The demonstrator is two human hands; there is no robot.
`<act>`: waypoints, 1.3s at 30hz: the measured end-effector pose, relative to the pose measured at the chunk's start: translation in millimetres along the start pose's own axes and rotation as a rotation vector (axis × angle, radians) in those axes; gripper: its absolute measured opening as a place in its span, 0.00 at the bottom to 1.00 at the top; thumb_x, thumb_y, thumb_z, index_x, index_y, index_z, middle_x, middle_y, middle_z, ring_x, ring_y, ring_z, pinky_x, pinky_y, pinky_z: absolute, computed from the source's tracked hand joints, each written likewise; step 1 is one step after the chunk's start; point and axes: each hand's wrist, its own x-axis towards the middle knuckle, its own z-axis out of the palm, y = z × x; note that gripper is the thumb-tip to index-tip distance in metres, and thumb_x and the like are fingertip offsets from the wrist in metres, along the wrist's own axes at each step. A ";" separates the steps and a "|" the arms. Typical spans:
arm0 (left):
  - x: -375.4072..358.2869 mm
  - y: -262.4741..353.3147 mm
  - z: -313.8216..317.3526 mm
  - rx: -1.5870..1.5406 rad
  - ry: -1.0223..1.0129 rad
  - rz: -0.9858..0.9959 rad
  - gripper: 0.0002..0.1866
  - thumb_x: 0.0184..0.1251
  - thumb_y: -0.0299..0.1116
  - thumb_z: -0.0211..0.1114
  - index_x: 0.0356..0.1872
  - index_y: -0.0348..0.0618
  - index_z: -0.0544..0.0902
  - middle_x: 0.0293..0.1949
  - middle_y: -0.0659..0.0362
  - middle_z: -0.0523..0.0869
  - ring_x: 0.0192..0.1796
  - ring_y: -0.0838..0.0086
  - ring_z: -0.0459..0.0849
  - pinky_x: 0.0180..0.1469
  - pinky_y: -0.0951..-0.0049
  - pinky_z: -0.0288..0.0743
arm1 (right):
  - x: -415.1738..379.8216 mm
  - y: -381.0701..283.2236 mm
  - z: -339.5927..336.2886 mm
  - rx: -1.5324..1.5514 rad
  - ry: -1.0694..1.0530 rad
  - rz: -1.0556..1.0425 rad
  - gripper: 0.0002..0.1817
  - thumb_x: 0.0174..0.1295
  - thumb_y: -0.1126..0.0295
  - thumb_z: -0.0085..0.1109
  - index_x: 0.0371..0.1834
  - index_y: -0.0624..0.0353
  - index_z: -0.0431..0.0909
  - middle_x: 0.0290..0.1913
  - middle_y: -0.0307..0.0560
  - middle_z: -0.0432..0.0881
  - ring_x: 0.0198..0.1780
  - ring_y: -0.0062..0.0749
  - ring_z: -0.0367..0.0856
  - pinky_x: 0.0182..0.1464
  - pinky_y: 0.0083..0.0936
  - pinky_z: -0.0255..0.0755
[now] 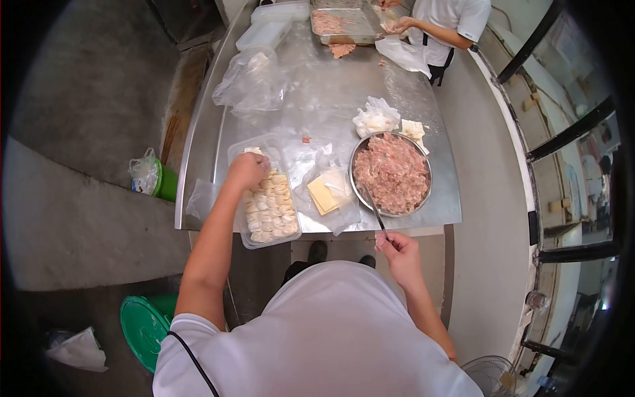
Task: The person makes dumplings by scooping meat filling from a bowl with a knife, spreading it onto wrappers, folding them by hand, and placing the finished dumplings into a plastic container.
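Observation:
My left hand (249, 171) is over the far end of a clear plastic container (250, 242) holding rows of folded dumplings (271, 210). Its fingers are pinched together, and what lies between them is hidden. At the table's front edge, my right hand (401, 257) closes around the dark handle of a thin, spatula-like tool (378, 215). That tool's far end reaches the rim of a round metal bowl (428, 188) heaped with minced meat filling (391, 171). Between container and bowl, a stack of square yellow wrappers (323, 196) rests on a plastic sheet (347, 215).
Beyond the bowl sit a crumpled white bag (376, 118) and pale wrapper pieces (414, 130). Clear bags (253, 79) and plastic boxes (266, 33) line the left side. A co-worker (450, 23) handles food beside a metal tray (360, 23) at the far end.

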 end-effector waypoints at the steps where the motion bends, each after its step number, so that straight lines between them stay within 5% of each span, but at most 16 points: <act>1: -2.4 4.9 0.7 -0.036 0.061 0.032 0.13 0.64 0.39 0.70 0.46 0.47 0.92 0.43 0.47 0.91 0.48 0.53 0.89 0.55 0.60 0.81 | -0.7 0.7 -3.1 -0.006 0.001 -0.004 0.09 0.71 0.71 0.65 0.45 0.67 0.86 0.33 0.36 0.84 0.36 0.17 0.80 0.43 0.19 0.74; 3: -20.1 36.1 1.2 -0.113 0.180 0.098 0.13 0.65 0.38 0.70 0.46 0.45 0.92 0.44 0.47 0.91 0.48 0.52 0.89 0.56 0.60 0.81 | -1.8 0.8 -7.2 0.001 0.023 0.003 0.09 0.71 0.71 0.65 0.45 0.67 0.86 0.33 0.36 0.84 0.36 0.16 0.80 0.42 0.18 0.74; 5: -44.2 68.4 23.9 -0.318 0.091 0.147 0.12 0.64 0.36 0.72 0.43 0.41 0.91 0.45 0.48 0.91 0.49 0.52 0.89 0.57 0.60 0.80 | -2.5 1.7 -10.7 0.007 0.034 0.001 0.09 0.70 0.71 0.66 0.45 0.68 0.86 0.33 0.37 0.85 0.35 0.16 0.79 0.41 0.18 0.73; 9: -81.8 128.8 71.5 -0.100 -0.038 0.255 0.13 0.61 0.38 0.75 0.40 0.41 0.88 0.44 0.51 0.87 0.51 0.54 0.87 0.54 0.58 0.79 | -1.8 -0.4 -14.8 0.002 0.040 0.009 0.09 0.70 0.71 0.66 0.44 0.69 0.86 0.32 0.37 0.86 0.33 0.15 0.78 0.38 0.17 0.73; 22: -71.2 122.7 102.3 -0.137 0.042 0.387 0.09 0.64 0.33 0.71 0.41 0.41 0.88 0.37 0.53 0.85 0.43 0.58 0.86 0.48 0.61 0.79 | -9.0 10.1 -42.8 0.015 0.044 0.010 0.09 0.70 0.70 0.66 0.43 0.68 0.86 0.31 0.37 0.85 0.32 0.15 0.78 0.37 0.17 0.72; 28: -50.3 75.9 100.8 -1.094 -0.015 -0.166 0.12 0.75 0.32 0.56 0.47 0.34 0.83 0.49 0.50 0.88 0.52 0.63 0.87 0.55 0.62 0.82 | -6.8 15.6 -50.2 0.031 0.062 -0.010 0.11 0.71 0.70 0.66 0.46 0.68 0.86 0.33 0.38 0.86 0.35 0.17 0.80 0.41 0.18 0.75; 31: -54.2 66.5 77.7 -1.591 -0.100 -0.227 0.15 0.77 0.30 0.49 0.56 0.32 0.77 0.56 0.46 0.85 0.59 0.57 0.85 0.62 0.54 0.81 | -4.8 3.7 -51.5 0.025 0.125 -0.020 0.11 0.73 0.67 0.64 0.45 0.65 0.86 0.31 0.34 0.84 0.32 0.13 0.75 0.36 0.16 0.68; 32: -59.4 73.5 67.9 -1.654 -0.103 -0.261 0.13 0.80 0.30 0.45 0.54 0.36 0.75 0.54 0.49 0.85 0.56 0.62 0.86 0.54 0.64 0.81 | -2.6 2.0 -53.5 -0.001 0.123 -0.022 0.12 0.73 0.66 0.63 0.46 0.65 0.86 0.31 0.34 0.84 0.32 0.12 0.75 0.36 0.16 0.68; 39: -69.8 99.8 56.5 -1.721 -0.125 -0.311 0.17 0.81 0.33 0.55 0.63 0.33 0.72 0.62 0.48 0.81 0.64 0.58 0.82 0.66 0.55 0.78 | 10.5 -9.9 -62.3 -0.099 0.103 -0.091 0.13 0.76 0.64 0.59 0.48 0.64 0.85 0.31 0.33 0.84 0.27 0.11 0.69 0.30 0.17 0.64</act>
